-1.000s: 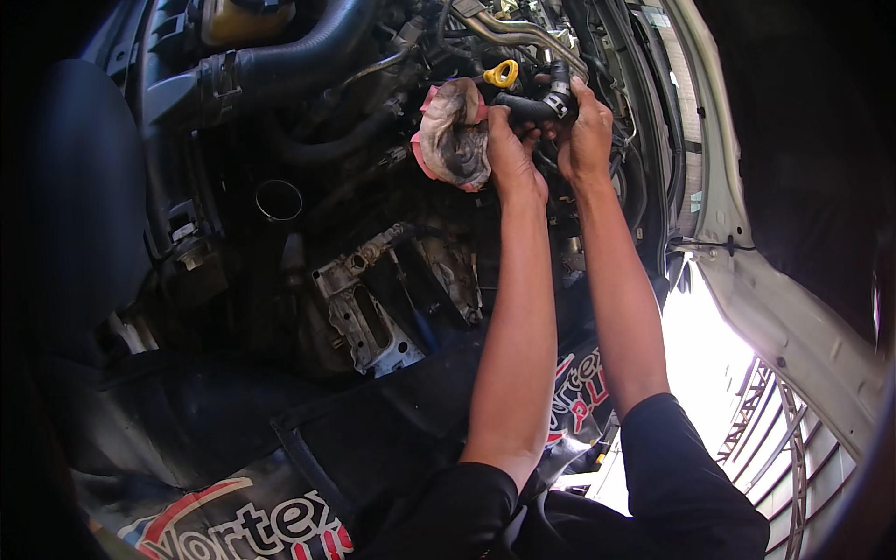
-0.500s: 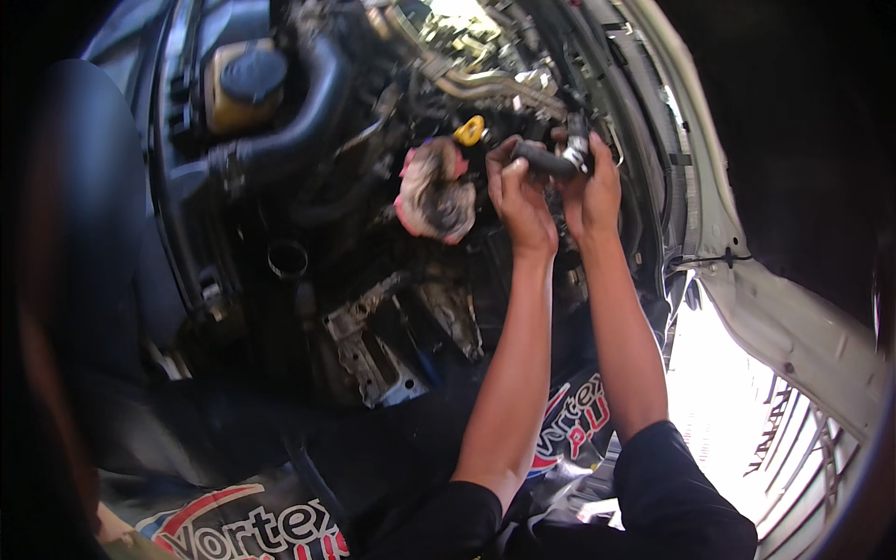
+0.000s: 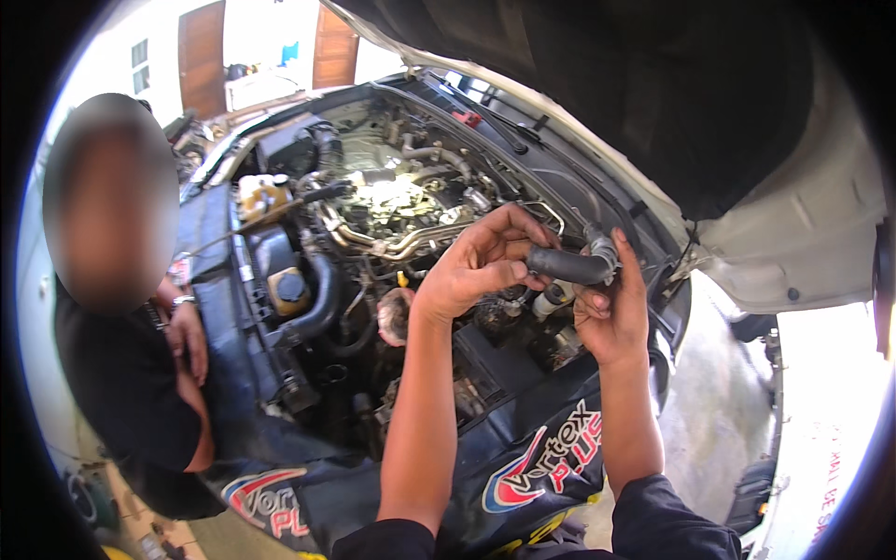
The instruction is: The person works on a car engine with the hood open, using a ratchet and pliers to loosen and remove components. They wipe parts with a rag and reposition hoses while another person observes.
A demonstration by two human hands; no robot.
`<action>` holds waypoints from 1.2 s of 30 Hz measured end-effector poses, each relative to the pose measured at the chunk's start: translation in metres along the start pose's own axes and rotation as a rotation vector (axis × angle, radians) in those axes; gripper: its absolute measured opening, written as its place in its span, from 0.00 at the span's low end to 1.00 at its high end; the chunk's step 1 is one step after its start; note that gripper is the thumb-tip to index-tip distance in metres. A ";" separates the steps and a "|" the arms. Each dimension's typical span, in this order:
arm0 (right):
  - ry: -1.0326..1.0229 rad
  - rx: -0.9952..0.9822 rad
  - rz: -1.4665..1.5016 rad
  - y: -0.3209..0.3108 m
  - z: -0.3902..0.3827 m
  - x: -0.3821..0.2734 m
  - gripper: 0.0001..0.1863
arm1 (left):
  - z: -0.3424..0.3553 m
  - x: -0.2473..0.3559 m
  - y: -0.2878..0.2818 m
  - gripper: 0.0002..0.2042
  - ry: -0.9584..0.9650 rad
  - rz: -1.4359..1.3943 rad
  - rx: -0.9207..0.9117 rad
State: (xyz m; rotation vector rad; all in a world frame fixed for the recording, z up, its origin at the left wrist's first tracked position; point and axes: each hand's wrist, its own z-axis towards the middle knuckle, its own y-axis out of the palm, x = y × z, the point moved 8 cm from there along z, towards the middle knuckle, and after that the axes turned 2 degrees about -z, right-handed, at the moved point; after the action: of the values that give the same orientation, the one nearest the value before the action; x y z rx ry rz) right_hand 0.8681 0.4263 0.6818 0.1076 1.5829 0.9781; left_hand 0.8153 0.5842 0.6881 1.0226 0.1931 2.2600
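A short bent black rubber hose [image 3: 567,267] with a pale metal clamp at its elbow [image 3: 605,255] is held up over the engine bay. My left hand [image 3: 476,271] has its thumb and fingers closed round the hose's left end. My right hand [image 3: 611,313] grips the elbow end, fingers curled beneath it. Below and left of my left hand, a stained pink-and-white rag [image 3: 395,317] sits among the engine parts, partly behind my forearm, beside a small yellow dipstick loop [image 3: 402,278].
A co-worker [image 3: 126,392] leans at the left fender, a hand [image 3: 187,338] near its edge. A dark printed cover [image 3: 359,476] drapes the front. The raised hood [image 3: 747,266] arches overhead at right. Coolant reservoir [image 3: 288,292], pipes [image 3: 327,287] and windscreen edge [image 3: 504,121] surround the bay.
The view has lifted and widened, showing the whole bay and a co-worker. My hands have lifted the hose away from beside the rag, which stays among the engine parts.
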 end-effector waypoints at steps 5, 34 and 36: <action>-0.113 -0.224 0.032 0.006 -0.016 -0.014 0.21 | -0.019 0.028 0.048 0.19 -0.297 0.282 0.008; 0.131 -0.446 -0.298 -0.075 0.016 0.069 0.21 | -0.154 -0.109 0.028 0.24 0.022 0.130 0.780; 0.157 -0.435 -0.255 -0.078 0.017 0.073 0.21 | -0.155 -0.105 0.031 0.25 0.029 0.150 0.747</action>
State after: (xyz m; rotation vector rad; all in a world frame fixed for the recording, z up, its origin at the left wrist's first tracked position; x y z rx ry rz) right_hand 0.8963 0.4261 0.5774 -0.4711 1.4451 1.1228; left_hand 0.7406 0.5152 0.5282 1.4000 1.0631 2.3786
